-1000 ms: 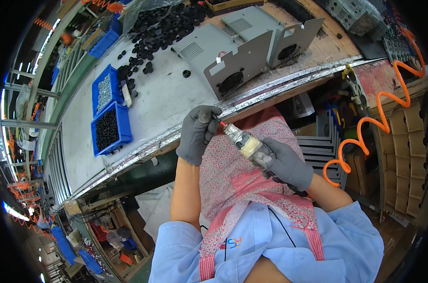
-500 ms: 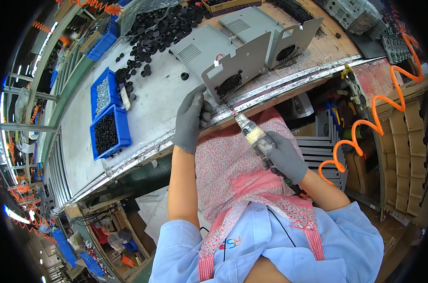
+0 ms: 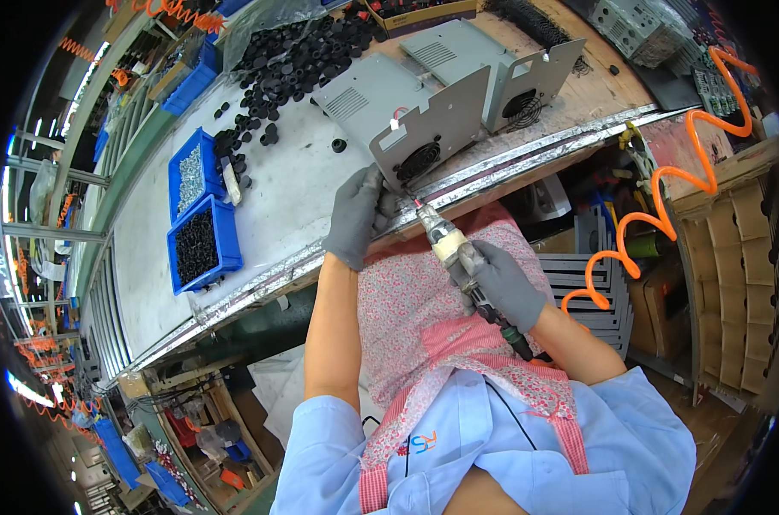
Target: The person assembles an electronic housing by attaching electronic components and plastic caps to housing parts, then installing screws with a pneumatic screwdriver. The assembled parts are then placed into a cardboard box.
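A grey sheet-metal casing (image 3: 437, 116) with a black fan (image 3: 419, 159) stands at the bench's front edge. At its lower left corner is my left hand (image 3: 353, 216), grey-gloved, with curled fingers pinching the casing's edge; the fingertips are partly hidden. My right hand (image 3: 508, 281), in a matching glove, is wrapped round a power screwdriver (image 3: 445, 240) wound with pale tape. The driver points up and left, and its bit tip is close to the casing's bottom edge beside my left fingers. I cannot tell whether the tip touches a screw.
A second grey casing (image 3: 527, 81) stands just right of the first. Blue bins hold silver screws (image 3: 190, 178) and black screws (image 3: 196, 247). Black caps (image 3: 295, 64) are heaped behind. An orange coiled hose (image 3: 655, 219) hangs at right, near a cardboard divider box (image 3: 737, 275).
The screwdriver and my right hand have moved slightly left and up. My left hand has shifted a little right along the casing's corner. The orange hose has swung left.
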`<state>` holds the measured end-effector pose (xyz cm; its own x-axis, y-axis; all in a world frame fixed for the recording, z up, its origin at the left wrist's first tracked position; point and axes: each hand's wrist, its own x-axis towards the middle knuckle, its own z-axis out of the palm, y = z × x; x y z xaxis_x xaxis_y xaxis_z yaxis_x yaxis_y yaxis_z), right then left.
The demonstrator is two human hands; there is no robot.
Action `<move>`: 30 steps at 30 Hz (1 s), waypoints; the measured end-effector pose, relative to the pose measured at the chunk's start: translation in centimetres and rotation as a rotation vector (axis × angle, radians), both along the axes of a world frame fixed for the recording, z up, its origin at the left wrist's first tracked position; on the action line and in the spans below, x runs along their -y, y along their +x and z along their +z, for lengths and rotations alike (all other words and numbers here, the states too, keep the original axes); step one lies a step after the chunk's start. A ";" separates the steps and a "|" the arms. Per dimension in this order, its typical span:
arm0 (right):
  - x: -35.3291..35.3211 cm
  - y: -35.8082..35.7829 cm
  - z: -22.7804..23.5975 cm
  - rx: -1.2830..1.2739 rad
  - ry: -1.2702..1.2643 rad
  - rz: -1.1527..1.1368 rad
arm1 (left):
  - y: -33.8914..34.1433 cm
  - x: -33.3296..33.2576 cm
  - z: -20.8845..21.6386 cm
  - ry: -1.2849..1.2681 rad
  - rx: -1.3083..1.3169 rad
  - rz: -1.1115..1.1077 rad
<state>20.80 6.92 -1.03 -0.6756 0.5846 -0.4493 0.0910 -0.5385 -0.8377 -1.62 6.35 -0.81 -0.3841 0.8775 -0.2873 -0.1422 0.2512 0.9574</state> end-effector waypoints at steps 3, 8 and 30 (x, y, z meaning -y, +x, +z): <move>-0.2 0.0 -0.4 0.009 -0.002 0.011 | -0.8 0.5 0.3 -0.001 0.049 -0.049; -0.2 0.8 -0.4 0.020 -0.013 0.009 | -1.0 1.6 -0.5 0.210 0.807 0.118; 1.5 1.5 2.1 0.031 0.155 0.158 | 1.3 3.8 -1.5 0.216 0.797 0.169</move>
